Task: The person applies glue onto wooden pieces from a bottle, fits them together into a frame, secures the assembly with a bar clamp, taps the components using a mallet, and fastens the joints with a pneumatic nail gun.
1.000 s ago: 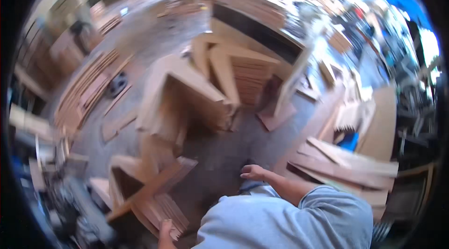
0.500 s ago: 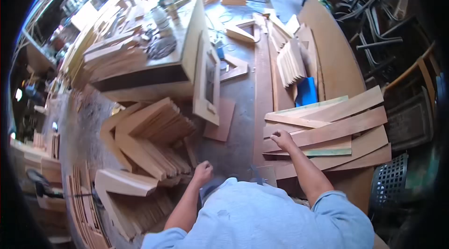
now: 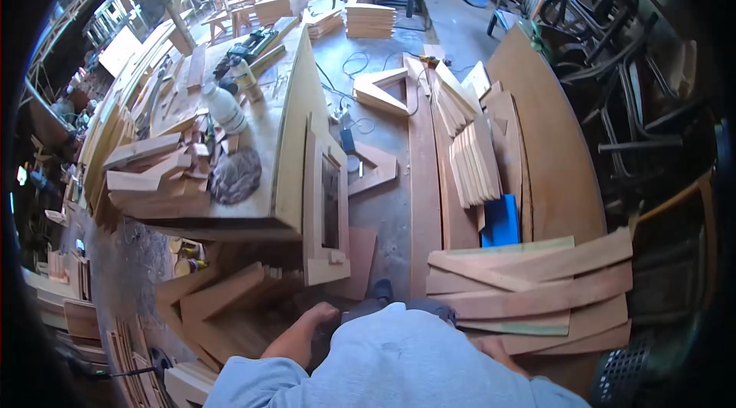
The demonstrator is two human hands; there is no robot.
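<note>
My left hand (image 3: 322, 314) hangs by my thigh, its fingers curled, with nothing seen in it. Close by on its left are stacked V-shaped wooden pieces (image 3: 222, 293), partly behind my arm. My right hand (image 3: 492, 347) is low beside my shirt, at the near left edge of a pile of wooden boards (image 3: 537, 302). Its fingers are mostly hidden, so I cannot tell whether it touches a board. The boards lie fanned and overlapping, some slightly curved, some with greenish edges.
A workbench (image 3: 287, 170) on the left bears a white bottle (image 3: 224, 108) and wood offcuts. A framed wooden panel (image 3: 326, 201) leans on its side. Long planks (image 3: 423, 209), a blue piece (image 3: 501, 222) and stacked slats (image 3: 473, 163) lie ahead. Metal chair frames (image 3: 636, 94) stand right.
My right hand has drawn back from above the boards to beside my body. My left hand stays low by my thigh. The view has shifted forward and up, showing more of the workshop.
</note>
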